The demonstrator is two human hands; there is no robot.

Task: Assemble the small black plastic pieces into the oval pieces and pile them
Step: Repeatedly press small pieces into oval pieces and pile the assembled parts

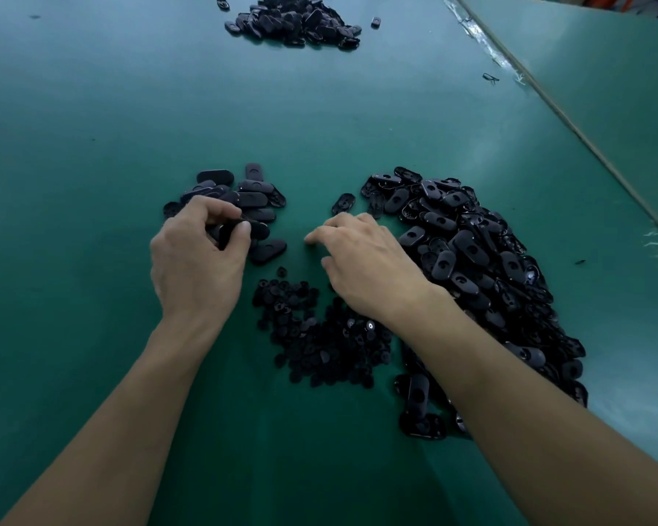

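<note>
Forearms [122, 411] frame the small black pieces [320, 343] — lying just near of the right hand [365, 260], loosely curled, seemingly empty — while the left hand [194, 260] pinches an oval piece [257, 227] held crosswise.

Black oval pieces [468, 252] on plain green table [320, 119]

Layout on the table [92, 108]: a small pile [244, 195] of ovals sits left of centre, with the left hand [196, 260] on its near edge gripping one oval [257, 228]. The big pile [471, 267] runs down the right side. A heap [320, 336] of small pieces lies between the two, nearer me. The right hand [365, 260] is over the gap behind that heap, just beside the big pile. A lone oval [343, 203] lies just behind its fingers. A third pile [297, 19] sits well apart at the far edge.
</note>
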